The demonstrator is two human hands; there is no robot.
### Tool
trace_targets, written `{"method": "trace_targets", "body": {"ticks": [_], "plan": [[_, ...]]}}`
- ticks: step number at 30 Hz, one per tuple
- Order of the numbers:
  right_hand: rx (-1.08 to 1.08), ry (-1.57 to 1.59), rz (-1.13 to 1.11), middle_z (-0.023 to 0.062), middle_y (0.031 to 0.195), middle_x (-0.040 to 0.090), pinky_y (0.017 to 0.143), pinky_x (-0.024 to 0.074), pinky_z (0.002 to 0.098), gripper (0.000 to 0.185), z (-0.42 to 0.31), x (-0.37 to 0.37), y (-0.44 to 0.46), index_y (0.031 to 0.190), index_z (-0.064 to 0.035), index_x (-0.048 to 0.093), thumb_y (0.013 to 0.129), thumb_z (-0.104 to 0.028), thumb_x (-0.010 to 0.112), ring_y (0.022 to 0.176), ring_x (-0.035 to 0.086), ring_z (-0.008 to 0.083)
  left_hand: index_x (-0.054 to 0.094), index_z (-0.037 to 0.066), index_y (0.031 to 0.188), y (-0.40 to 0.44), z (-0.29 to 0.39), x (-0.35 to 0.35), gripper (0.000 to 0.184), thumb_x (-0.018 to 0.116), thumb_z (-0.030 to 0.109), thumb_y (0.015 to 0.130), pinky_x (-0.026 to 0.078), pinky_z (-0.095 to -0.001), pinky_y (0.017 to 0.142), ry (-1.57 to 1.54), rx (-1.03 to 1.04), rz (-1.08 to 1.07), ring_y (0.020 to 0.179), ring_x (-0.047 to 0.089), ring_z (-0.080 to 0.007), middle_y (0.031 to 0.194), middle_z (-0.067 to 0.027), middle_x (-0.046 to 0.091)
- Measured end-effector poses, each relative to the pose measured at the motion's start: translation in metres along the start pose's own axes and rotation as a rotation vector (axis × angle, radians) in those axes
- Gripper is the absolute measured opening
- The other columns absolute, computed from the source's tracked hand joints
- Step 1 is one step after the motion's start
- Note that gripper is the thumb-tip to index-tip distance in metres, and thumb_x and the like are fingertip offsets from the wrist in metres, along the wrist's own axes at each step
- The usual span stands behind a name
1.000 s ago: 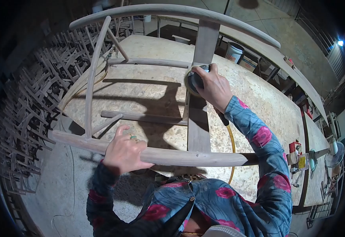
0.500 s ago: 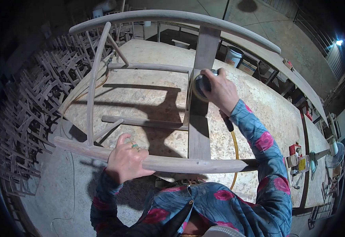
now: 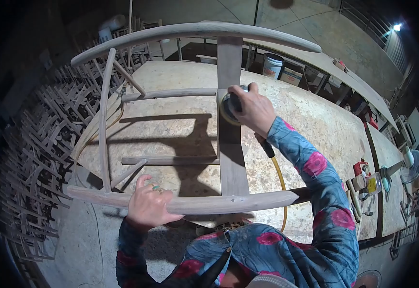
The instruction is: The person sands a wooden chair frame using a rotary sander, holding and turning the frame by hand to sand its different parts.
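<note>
A wooden chair frame (image 3: 230, 170) lies on its side, with long curved legs at front and back joined by a wide flat board and thinner rails. My right hand (image 3: 253, 109) is closed over a round, dark-topped sander (image 3: 230, 106), whose pad rests against the wide board at its middle. A yellow hose (image 3: 280, 174) with a black end piece runs down from near that hand. My left hand (image 3: 151, 203) is wrapped round the near leg (image 3: 214, 203) of the frame, left of the board, thumb along the front side. A ring shows on one finger.
Beneath the frame is a stained worktable (image 3: 310, 129). Stacked chair frames (image 3: 31, 158) fill the left side. At the right are a clear jar (image 3: 373, 184), small tools and a fan (image 3: 411, 165). A white bucket (image 3: 272, 66) and a cardboard box (image 3: 291, 77) stand beyond the table.
My view has shifted, so the frame and table appear further left. My right hand stays on the wide board with the sander; my left hand keeps its hold on the near leg.
</note>
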State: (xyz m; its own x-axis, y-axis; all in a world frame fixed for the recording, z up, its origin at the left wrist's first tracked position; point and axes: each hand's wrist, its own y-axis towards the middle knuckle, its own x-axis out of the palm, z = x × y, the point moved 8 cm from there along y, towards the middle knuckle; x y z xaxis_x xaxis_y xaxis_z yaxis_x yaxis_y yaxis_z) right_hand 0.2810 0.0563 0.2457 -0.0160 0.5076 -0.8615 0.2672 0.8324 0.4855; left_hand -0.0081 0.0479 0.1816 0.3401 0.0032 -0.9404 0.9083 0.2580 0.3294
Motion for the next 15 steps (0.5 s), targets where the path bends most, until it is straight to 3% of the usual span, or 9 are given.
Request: {"method": "trace_targets", "body": {"ticks": [6,12,15], "plan": [[-0.008,-0.028,-0.031,0.0233,0.098,0.049,0.062,0.0554,0.0439,0.045,0.011,-0.006,-0.011,0.118,-0.0225,0.053,0.076,-0.022,0.069,0.069,0.064,0.0405,0.065,0.009,0.065,0.000,-0.001,0.002,0.039,0.083,0.042,0.053,0.038,-0.0451,0.095,-0.032,0.003,0.009,0.063,0.062,-0.0247,0.053,-0.0081,0.056],[-0.063,-0.070,-0.224,0.0218,0.098,0.050,0.066,0.0557,0.0434,0.044,-0.014,0.005,-0.047,0.119,-0.0222,0.053,0.078,-0.023,0.068,0.070,0.064,0.0403,0.064,0.008,0.065,0.006,-0.003,-0.006,0.038,0.082,0.041,0.055,0.037,-0.0460,0.097,-0.028,-0.011,0.018,0.067,0.063,-0.0245,0.057,-0.0087,0.058],[-0.028,-0.086,-0.113,0.0226,0.098,0.050,0.065,0.0555,0.0432,0.041,0.008,-0.003,-0.035,0.119,-0.0220,0.054,0.080,-0.024,0.066,0.072,0.065,0.0393,0.063,0.008,0.065,0.006,-0.002,-0.003,0.038,0.081,0.040,0.056,0.036,-0.0455,0.098,-0.032,-0.008,-0.024,0.067,0.063,-0.0250,0.058,-0.0092,0.059]]}}
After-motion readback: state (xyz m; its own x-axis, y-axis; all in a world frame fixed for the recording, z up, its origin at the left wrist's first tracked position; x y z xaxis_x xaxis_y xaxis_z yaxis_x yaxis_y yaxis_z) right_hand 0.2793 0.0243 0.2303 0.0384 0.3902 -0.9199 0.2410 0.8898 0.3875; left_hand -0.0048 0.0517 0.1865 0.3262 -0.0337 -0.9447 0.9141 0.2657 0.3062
